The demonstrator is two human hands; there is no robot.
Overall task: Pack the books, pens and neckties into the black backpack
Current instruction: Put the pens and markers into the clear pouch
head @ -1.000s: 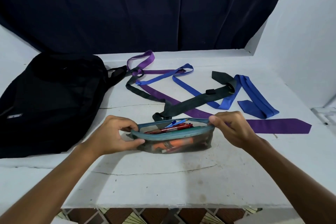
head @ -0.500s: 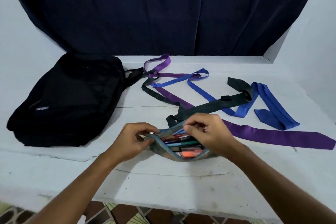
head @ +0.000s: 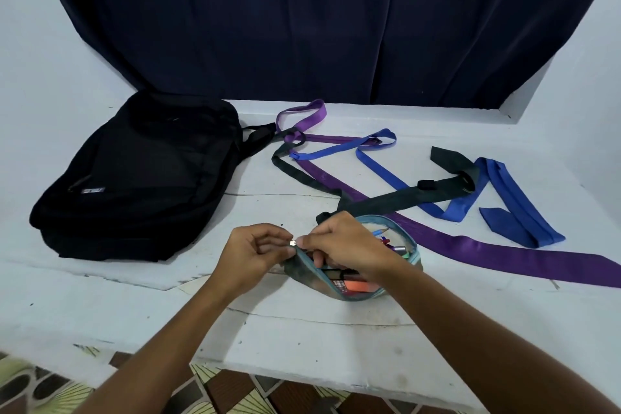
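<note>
Lying on the white painted worktop (head: 302, 339), a grey see-through pencil pouch with teal zip edging (head: 356, 282) is held open by both hands. The left hand (head: 250, 260) pinches the pouch's left end at the small metal zip pull (head: 291, 243); the right hand (head: 347, 247) is curled over the opening, its fingers (head: 319, 259) gripping the near rim. Assorted pens (head: 391, 242) are seen inside the pouch. A black fabric backpack (head: 134, 178) lies flat at far left, apparently zipped. Purple (head: 470, 245), blue (head: 510, 208) and dark grey (head: 403, 196) neckties are spread, overlapping, behind and right of the pouch. Books are not visible.
</note>
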